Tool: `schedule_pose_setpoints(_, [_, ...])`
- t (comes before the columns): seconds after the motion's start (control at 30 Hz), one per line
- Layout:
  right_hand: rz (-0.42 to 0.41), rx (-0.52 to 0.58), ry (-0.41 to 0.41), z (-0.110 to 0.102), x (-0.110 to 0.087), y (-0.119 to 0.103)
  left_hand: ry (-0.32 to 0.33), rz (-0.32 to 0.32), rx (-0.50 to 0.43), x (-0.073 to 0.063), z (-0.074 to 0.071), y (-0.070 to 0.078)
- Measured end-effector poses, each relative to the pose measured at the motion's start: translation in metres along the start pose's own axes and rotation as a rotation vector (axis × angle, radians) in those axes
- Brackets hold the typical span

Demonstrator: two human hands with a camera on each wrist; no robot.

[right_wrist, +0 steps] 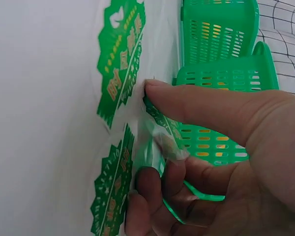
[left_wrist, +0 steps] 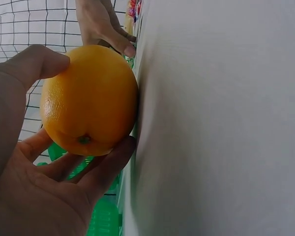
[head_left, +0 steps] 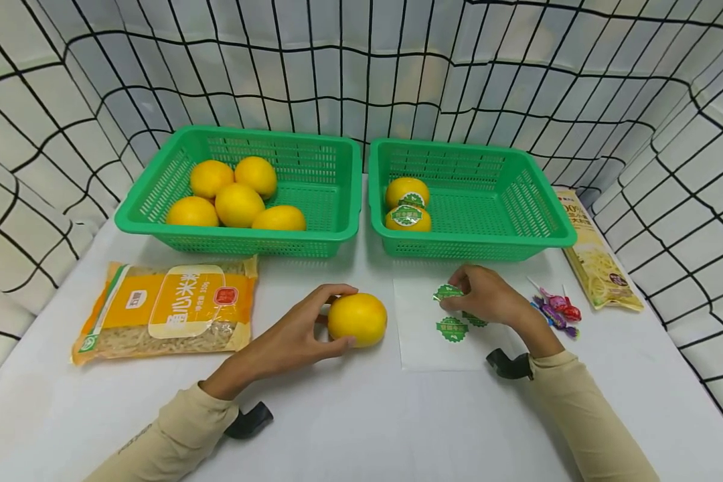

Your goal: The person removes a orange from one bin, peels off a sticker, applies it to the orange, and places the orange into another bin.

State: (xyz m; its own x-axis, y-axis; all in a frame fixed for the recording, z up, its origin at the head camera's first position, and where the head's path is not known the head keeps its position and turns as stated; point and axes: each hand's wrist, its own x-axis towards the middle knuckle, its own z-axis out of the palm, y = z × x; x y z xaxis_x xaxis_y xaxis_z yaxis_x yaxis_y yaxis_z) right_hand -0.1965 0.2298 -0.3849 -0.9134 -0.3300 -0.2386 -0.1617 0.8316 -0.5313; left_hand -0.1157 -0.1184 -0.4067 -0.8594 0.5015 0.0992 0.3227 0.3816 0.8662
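1. Your left hand [head_left: 295, 338] is cupping the orange [head_left: 357, 319] on the table [head_left: 349, 428], thumb over the top and fingers curled underneath, likely so it is not rolling away; the fruit is sitting just left of the sticker sheet [head_left: 424, 348]
2. Your right hand [head_left: 488, 298] is pinching a green sticker [head_left: 446, 292] between thumb and fingertips at the sheet's upper part, lifting its edge off the backing, with two more stickers lying on the sheet beside it
3. Behind the sheet, the right basket [head_left: 521, 231] is holding two oranges already wearing labels, while the left basket [head_left: 331, 231] further left is holding five bare ones
4. A noodle packet [head_left: 165, 311] is lying well left of the sheet, wrapped candies [head_left: 557, 308] are lying just right of it, and another packet [head_left: 596, 258] beyond those
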Motion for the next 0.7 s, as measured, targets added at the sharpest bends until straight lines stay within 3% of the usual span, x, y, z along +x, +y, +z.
schedule_pose_setpoints(0.17, [-0.055, 0.038, 0.008, -0.006, -0.004, 0.003, 0.012, -0.004, -0.030, -0.002, 0.000, -0.001])
schedule_pose_setpoints(0.3, [-0.088, 0.086, 0.062, -0.009, -0.011, -0.002, 0.032, -0.010, -0.087, -0.003, 0.002, -0.005])
schedule_pose_setpoints(0.43, [-0.181, 0.158, 0.108, -0.007, -0.019, -0.029, 0.054, -0.015, -0.148, -0.004, 0.004, -0.007])
schedule_pose_setpoints(0.57, [-0.334, 0.285, 0.044, 0.004, -0.024, -0.066, 0.074, -0.002, -0.175, -0.003, 0.005, -0.008])
schedule_pose_setpoints(0.7, [-0.412, 0.336, -0.009, 0.022, -0.022, -0.093, 0.086, 0.023, -0.179, -0.002, 0.006, -0.007])
